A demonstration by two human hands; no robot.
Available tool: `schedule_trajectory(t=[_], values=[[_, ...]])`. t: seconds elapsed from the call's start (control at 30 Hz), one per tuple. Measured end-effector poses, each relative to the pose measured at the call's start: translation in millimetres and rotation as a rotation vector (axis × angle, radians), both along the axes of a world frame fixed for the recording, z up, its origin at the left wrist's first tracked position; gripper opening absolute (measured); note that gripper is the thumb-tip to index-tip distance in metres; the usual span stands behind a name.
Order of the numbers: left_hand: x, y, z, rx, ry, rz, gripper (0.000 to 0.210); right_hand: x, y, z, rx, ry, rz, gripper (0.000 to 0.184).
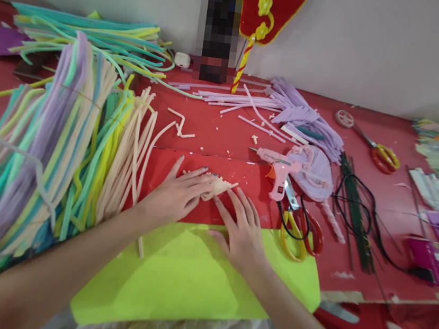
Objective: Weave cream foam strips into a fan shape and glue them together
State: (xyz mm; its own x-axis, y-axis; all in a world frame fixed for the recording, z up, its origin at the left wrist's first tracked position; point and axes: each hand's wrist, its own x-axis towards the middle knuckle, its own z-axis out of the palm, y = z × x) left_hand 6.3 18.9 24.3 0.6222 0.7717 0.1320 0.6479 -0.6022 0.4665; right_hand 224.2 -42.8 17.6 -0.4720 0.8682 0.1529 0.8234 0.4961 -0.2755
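Observation:
A small cream piece (222, 185) with a row of short nubs along its upper edge, seemingly made of fuzzy pipe cleaner, lies on a red sheet (256, 206). My left hand (176, 191) reaches across it from the left, fingers stretched out and resting over its left part, which they hide. On the other side, my right hand (244, 229) is open with fingers spread, its fingertips at the piece's right and lower edge. Under both wrists is a yellow-green sheet (190, 273). Loose cream pipe cleaners (123, 163) lie just left of my left hand.
Bundles of coloured pipe cleaners (44, 154) fill the left side. A pink glue gun (281, 169), scissors (295, 232) and a lilac fan-shaped piece (314, 179) lie at right. Further right are a black cable (380, 227) and more scissors (383, 155). A red fan (276, 11) stands against the wall.

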Motion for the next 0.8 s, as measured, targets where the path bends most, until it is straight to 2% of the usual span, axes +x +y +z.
schedule_trajectory(t=[0.8], values=[[0.6,-0.4,0.4,-0.016,-0.016,0.012,0.037,-3.5,-1.5,2.5,-0.052,-0.049,-0.07,0.058]])
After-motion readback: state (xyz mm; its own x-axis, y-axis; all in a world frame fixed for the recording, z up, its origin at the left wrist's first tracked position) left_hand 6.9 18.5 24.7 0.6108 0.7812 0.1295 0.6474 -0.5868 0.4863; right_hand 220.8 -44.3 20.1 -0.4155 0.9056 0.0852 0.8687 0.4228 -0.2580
